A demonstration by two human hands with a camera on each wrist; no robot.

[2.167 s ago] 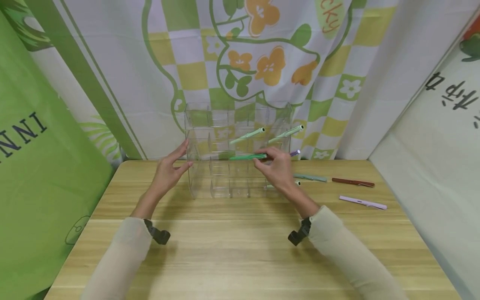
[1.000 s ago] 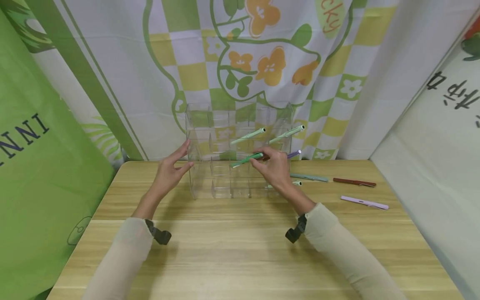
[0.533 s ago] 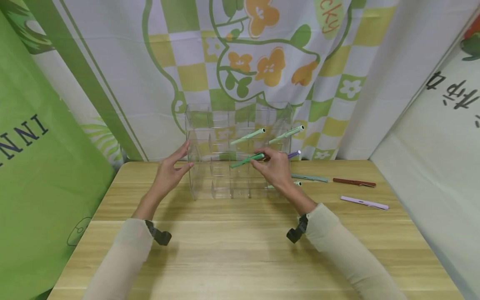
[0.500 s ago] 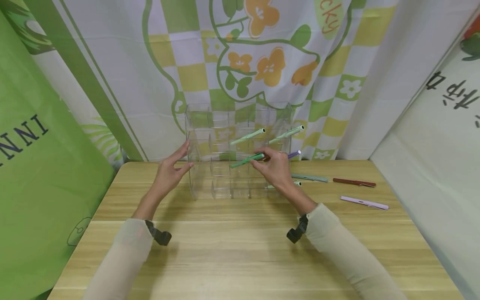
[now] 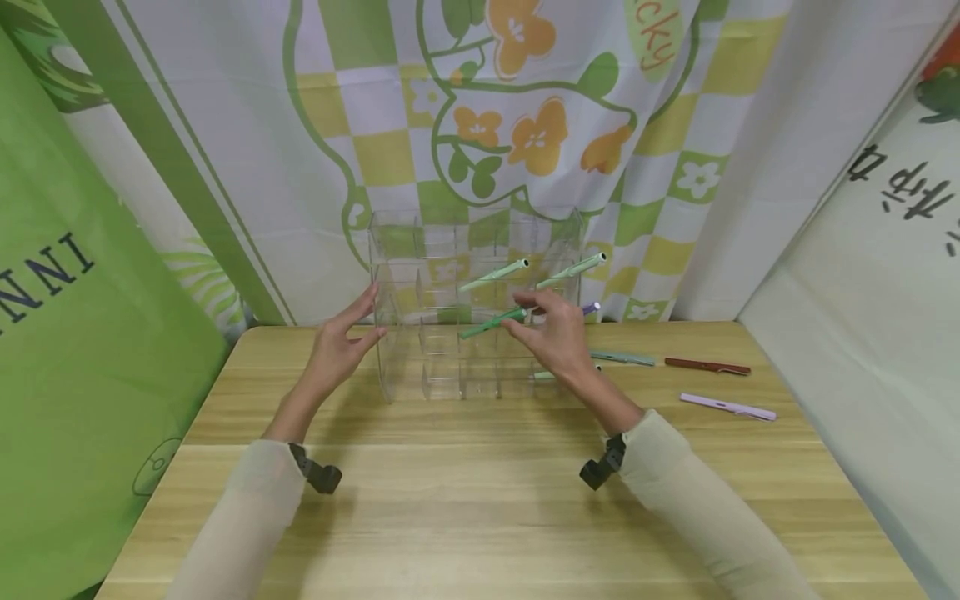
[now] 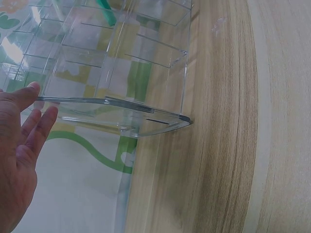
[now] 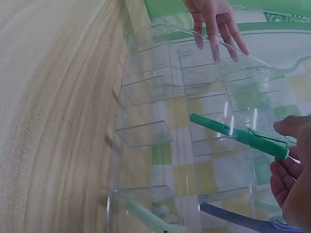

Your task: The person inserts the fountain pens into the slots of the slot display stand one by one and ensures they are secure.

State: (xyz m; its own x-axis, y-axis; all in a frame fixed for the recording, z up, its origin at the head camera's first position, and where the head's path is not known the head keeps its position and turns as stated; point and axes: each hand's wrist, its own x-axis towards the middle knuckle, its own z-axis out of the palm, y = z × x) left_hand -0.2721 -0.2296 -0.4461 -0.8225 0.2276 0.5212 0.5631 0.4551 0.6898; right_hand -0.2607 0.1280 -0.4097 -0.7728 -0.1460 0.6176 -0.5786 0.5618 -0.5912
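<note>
Loosening around the end of the green pen (image 5: 483, 327), the right hand (image 5: 555, 333) has just opened a gap between thumb and index finger. A second ago the two were closed on it. From where I stand the fingers sit about half spread, with the pen's end between them; whether one pad brushes it, I can't tell. The pen keeps its slant at the clear acrylic rack (image 5: 442, 361), tail resting toward a compartment to the left, pale end pointing out to the right. That suggests to me the rack now carries it rather than the hand, so this pen looks all but placed.

The left hand (image 5: 333, 354) hasn't shifted: it grips the rack's left side wall, thumb on one face and fingers on the other, apparently steadying it.

Two pale green pens, the left one (image 5: 495, 275) and the right one (image 5: 572, 271), poke out above at a similar tilt. The purple pen (image 5: 592, 308) shows beyond the right hand, on what looks like the green pen's tier, and another light green pen (image 5: 543, 375) sits lower down. Lying on the table (image 5: 450, 500), right of the rack, are a teal pen (image 5: 624, 358), a reddish-brown pen (image 5: 707, 367) and a lilac pen (image 5: 727, 407).
</note>
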